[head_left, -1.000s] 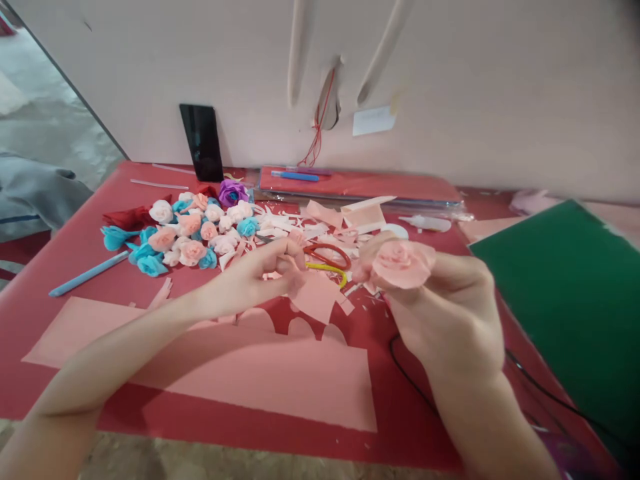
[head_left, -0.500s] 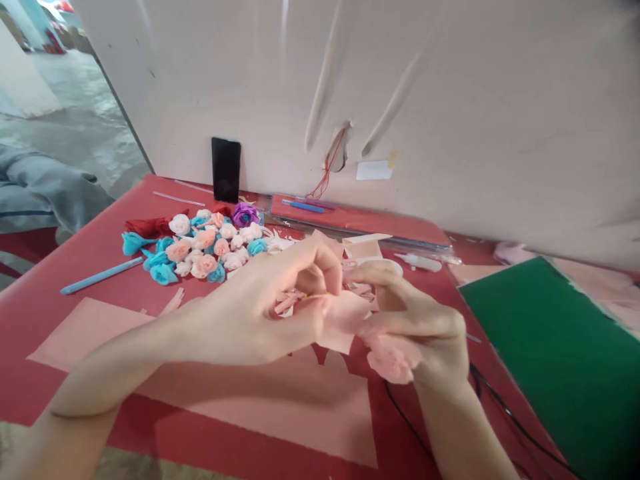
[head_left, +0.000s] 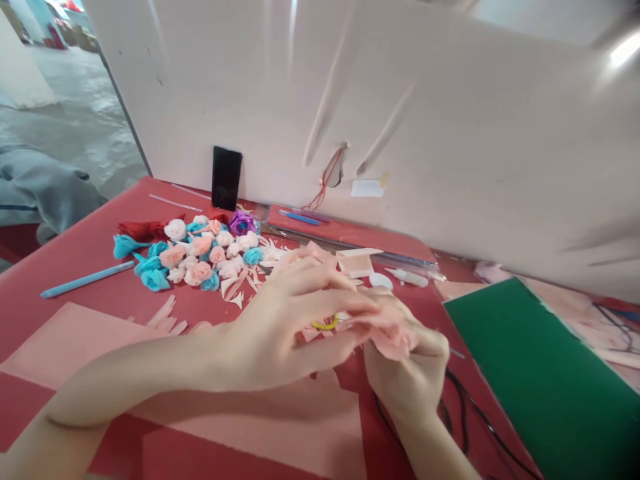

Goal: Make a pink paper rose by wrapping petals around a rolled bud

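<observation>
My right hand is closed around a pink paper rose, held just above the red table. My left hand reaches across from the left, and its fingers press a pink paper petal against the side of the rose. The petal is mostly hidden between my fingers. Under my hands lie pink paper scraps and a pair of scissors with a yellow handle, largely covered.
A heap of small pink, white, blue and purple paper roses lies at the back left, beside a blue pen. A large pink sheet lies near me, a green sheet at the right. A black phone leans on the wall.
My left hand brought a pink petal from the table to the rose and now presses it on. My right hand turned the rose downward, then up again. The view tilted up.
</observation>
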Demonstrator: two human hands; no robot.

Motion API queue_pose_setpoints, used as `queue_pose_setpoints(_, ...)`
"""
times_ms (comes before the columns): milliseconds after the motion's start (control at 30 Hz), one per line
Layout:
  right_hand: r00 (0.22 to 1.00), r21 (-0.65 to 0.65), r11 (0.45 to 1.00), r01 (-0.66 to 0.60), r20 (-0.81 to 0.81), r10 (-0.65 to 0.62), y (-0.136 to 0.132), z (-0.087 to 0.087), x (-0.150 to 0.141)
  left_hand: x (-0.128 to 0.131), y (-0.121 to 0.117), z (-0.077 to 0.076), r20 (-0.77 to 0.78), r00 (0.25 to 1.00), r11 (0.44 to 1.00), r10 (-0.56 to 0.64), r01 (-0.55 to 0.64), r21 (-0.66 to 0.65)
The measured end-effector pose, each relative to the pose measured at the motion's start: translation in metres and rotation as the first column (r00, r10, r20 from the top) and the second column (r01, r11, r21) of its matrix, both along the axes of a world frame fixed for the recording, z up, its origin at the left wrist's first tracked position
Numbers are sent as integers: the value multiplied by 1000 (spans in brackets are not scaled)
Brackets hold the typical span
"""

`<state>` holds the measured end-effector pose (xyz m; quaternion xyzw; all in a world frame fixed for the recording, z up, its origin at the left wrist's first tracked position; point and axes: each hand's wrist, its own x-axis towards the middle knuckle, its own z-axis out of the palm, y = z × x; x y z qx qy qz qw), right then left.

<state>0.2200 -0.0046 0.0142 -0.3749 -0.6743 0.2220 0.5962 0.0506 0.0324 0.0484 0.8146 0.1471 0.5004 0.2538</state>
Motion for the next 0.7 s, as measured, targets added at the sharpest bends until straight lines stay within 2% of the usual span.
queue_pose_setpoints(100,1000,3,1000,29,-6,-29,1,-2,-2,0,0,-3,-24,1000,1000,12,-12,-11)
queue_pose_setpoints(267,989,107,983,146,10,-147,2,-2,-3,1,-1,-2,-30,999,997,44,-46,-64)
queue_pose_setpoints(400,989,141,981,130,59,-139,2,0,-2,2,-1,0,-11,1000,995,24,-25,-96)
queue_pose_setpoints(700,989,61,988,142,37,-144,-1,3,-6,3,-6,4,-31,999,981,-38,31,-190)
